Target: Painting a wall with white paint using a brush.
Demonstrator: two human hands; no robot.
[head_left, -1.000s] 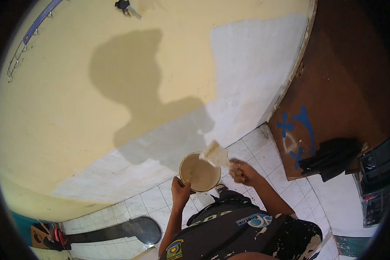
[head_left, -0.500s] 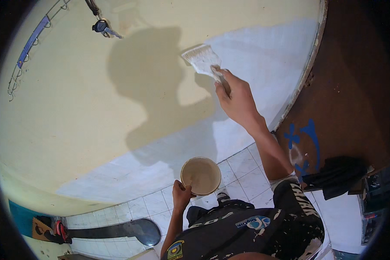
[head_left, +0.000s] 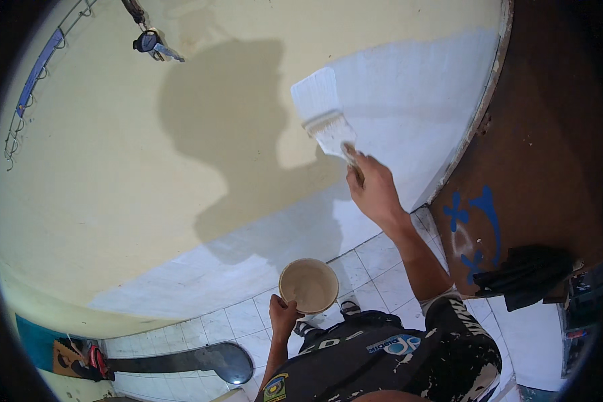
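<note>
My right hand (head_left: 375, 189) grips a wide paintbrush (head_left: 335, 136) by its handle, with the bristles against the wall (head_left: 234, 181). Just above the bristles is a strip of white paint (head_left: 316, 92) on the yellowish surface. White paint also coats the brush's body. Held at its rim by my left hand (head_left: 283, 313) is a round tub (head_left: 309, 287) with pale, paint-like contents, in front of my body. The fingers of my left hand close over the tub's near left edge.
A brown panel (head_left: 536, 134) with blue marks stands right of the wall. Dark cloth (head_left: 526, 275) hangs low against it. Keys (head_left: 155, 44) and a hook rack (head_left: 39, 70) hang on the wall at upper left. A dark, long, round-ended object (head_left: 231, 363) is above the tiled floor (head_left: 244, 318).
The brush in my right hand has moved down along the wall, and a fresh white strip shows above it. My left hand still holds the tub, which sits slightly lower in view.
</note>
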